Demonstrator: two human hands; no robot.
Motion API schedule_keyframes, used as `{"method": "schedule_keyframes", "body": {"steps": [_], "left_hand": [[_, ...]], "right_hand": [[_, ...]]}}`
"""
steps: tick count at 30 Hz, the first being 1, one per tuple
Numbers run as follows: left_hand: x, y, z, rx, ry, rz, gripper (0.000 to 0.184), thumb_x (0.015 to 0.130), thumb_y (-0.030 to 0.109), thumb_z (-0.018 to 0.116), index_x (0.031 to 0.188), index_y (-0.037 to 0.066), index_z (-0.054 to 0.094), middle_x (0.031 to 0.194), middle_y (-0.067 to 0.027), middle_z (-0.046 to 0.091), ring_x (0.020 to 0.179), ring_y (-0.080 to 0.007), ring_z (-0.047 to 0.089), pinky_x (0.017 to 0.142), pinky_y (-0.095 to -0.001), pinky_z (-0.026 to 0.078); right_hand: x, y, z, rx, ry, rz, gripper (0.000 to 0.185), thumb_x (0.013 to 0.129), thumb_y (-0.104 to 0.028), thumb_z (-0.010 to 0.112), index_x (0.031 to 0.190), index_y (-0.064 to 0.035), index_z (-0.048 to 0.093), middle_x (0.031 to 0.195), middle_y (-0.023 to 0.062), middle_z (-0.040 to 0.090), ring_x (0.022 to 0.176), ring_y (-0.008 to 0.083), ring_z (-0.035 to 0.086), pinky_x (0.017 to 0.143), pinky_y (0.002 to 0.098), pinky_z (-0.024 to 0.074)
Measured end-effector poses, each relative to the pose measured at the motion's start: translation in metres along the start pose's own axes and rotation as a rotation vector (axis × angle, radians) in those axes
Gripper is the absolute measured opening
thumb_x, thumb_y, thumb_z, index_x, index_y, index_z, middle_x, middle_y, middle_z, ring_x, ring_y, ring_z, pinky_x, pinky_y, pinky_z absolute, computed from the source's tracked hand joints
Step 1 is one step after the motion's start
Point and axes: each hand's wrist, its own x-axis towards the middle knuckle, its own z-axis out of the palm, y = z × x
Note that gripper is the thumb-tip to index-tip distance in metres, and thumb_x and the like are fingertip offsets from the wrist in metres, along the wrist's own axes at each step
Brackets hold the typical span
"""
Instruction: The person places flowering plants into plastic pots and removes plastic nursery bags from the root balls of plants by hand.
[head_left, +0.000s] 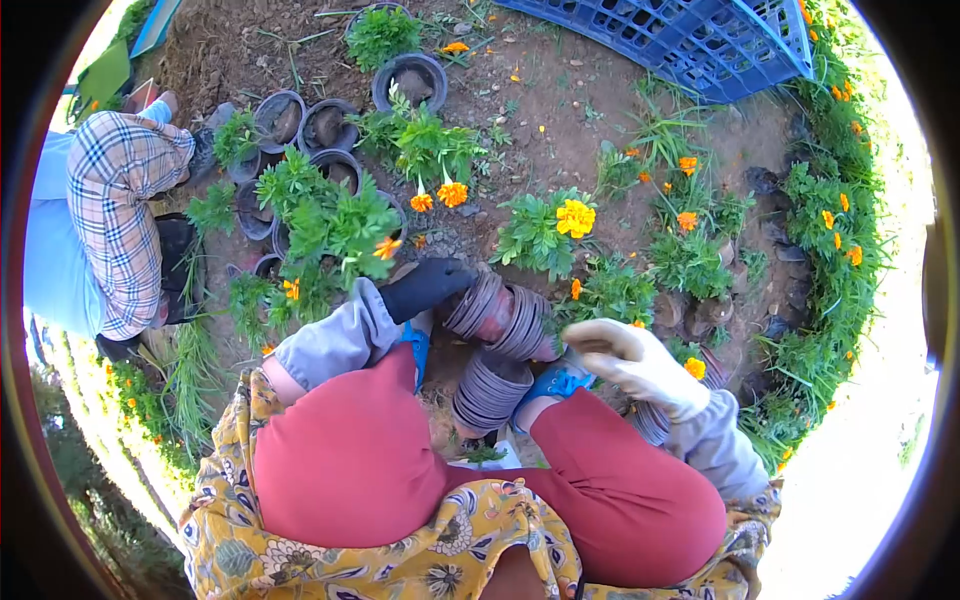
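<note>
From afar I see a black left glove and a cream right glove, each meeting a wrinkled grey-lavender sleeve. I also make out plain red trousers, bright blue shoes and a mustard top printed with flowers and leaves.

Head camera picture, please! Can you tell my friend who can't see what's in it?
A black-gloved left hand is at stacks of nested pots, with a white-gloved right hand open nearby. Around them are plants with orange and yellow flowers. A blue crate is at the top, and another person in plaid is at the left.
</note>
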Motion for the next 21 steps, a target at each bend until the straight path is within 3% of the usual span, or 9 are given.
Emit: {"method": "schedule_keyframes", "body": {"steps": [1, 4, 5, 8, 11, 14, 17, 20, 21], "left_hand": [[-0.001, -0.004, 0.006, -0.026, -0.002, 0.16, 0.031, 0.089, 0.029, 0.056, 0.096, 0.0, 0.064, 0.077, -0.0081, 0.063, 0.072, -0.0129, 0.055, 0.068, -0.0322, 0.047], [-0.006, 0.021, 0.014, 0.132, -0.02, 0.169, 0.034, 0.091, 0.029, 0.054, 0.107, 0.0, 0.062, 0.093, -0.0092, 0.066, 0.081, -0.0141, 0.059, 0.075, -0.0313, 0.048], [-0.002, 0.029, 0.014, 0.163, -0.04, 0.112, 0.034, 0.091, 0.03, 0.054, 0.104, -0.001, 0.062, 0.089, -0.01, 0.066, 0.078, -0.0147, 0.059, 0.072, -0.032, 0.049], [0.014, 0.052, 0.011, 0.277, -0.077, 0.017, 0.036, 0.09, 0.033, 0.054, 0.097, -0.001, 0.063, 0.079, -0.012, 0.066, 0.069, -0.0166, 0.06, 0.065, -0.0342, 0.049], [0.015, 0.064, 0.016, 0.344, -0.029, 0.086, 0.038, 0.09, 0.035, 0.053, 0.09, -0.001, 0.064, 0.07, -0.0142, 0.063, 0.064, -0.0187, 0.061, 0.062, -0.0364, 0.048], [0.016, 0.064, 0.021, 0.488, 0.034, 0.113, 0.038, 0.09, 0.036, 0.053, 0.094, -0.001, 0.063, 0.075, -0.014, 0.065, 0.069, -0.0187, 0.062, 0.065, -0.0362, 0.049], [0.022, 0.038, 0.029, 0.304, 0.032, 0.062, 0.038, 0.088, 0.035, 0.057, 0.101, 0.0, 0.063, 0.084, -0.0125, 0.067, 0.077, -0.0168, 0.063, 0.071, -0.0346, 0.049], [-0.002, 0.046, 0.026, 0.167, -0.203, 0.118, 0.042, 0.081, 0.037, 0.065, 0.104, 0.003, 0.064, 0.091, -0.0104, 0.068, 0.084, -0.0164, 0.063, 0.078, -0.0348, 0.049], [-0.004, 0.043, 0.027, 0.009, -0.248, 0.014, 0.049, 0.076, 0.037, 0.071, 0.109, 0.002, 0.063, 0.096, -0.0088, 0.068, 0.088, -0.0165, 0.063, 0.082, -0.0329, 0.049]], "right_hand": [[0.012, 0.002, 0.009, -0.121, -0.045, -0.065, 0.039, 0.088, -0.02, 0.06, 0.12, -0.0007, 0.053, 0.109, 0.0069, 0.059, 0.097, 0.0154, 0.057, 0.087, 0.0299, 0.0449], [0.064, 0.038, 0.027, -0.665, 0.006, -0.705, 0.04, 0.083, -0.022, 0.061, 0.116, -0.0023, 0.053, 0.114, 0.0135, 0.056, 0.106, 0.0289, 0.056, 0.089, 0.0388, 0.0448], [0.075, 0.046, 0.032, -0.751, 0.055, -0.743, 0.038, 0.079, -0.019, 0.061, 0.113, -0.0028, 0.054, 0.115, 0.0169, 0.054, 0.109, 0.0353, 0.051, 0.089, 0.0437, 0.0434], [0.078, 0.051, 0.041, -1.048, 0.195, -0.674, 0.039, 0.077, -0.016, 0.062, 0.113, -0.0031, 0.054, 0.119, 0.015, 0.052, 0.11, 0.034, 0.051, 0.089, 0.043, 0.0433], [0.075, 0.056, 0.041, -1.02, 0.189, -0.582, 0.047, 0.075, -0.013, 0.062, 0.119, -0.003, 0.051, 0.123, 0.0153, 0.05, 0.11, 0.0344, 0.051, 0.089, 0.0433, 0.0432], [0.076, 0.052, 0.042, -0.968, 0.228, -0.509, 0.058, 0.073, -0.013, 0.064, 0.127, -0.0033, 0.046, 0.126, 0.019, 0.047, 0.111, 0.0361, 0.05, 0.091, 0.0432, 0.0426], [0.082, 0.055, 0.04, -1.003, 0.244, -0.517, 0.066, 0.071, -0.015, 0.067, 0.13, -0.0025, 0.042, 0.128, 0.021, 0.046, 0.112, 0.0373, 0.049, 0.093, 0.044, 0.0417], [0.083, 0.058, 0.035, -1.035, 0.225, -0.455, 0.075, 0.069, -0.018, 0.07, 0.134, -0.001, 0.036, 0.129, 0.0228, 0.044, 0.114, 0.0382, 0.048, 0.095, 0.0446, 0.0408], [0.086, 0.067, 0.034, -1.003, 0.239, -0.379, 0.078, 0.069, -0.019, 0.071, 0.135, -0.0006, 0.034, 0.129, 0.0234, 0.044, 0.115, 0.0384, 0.048, 0.096, 0.0446, 0.0404]]}}
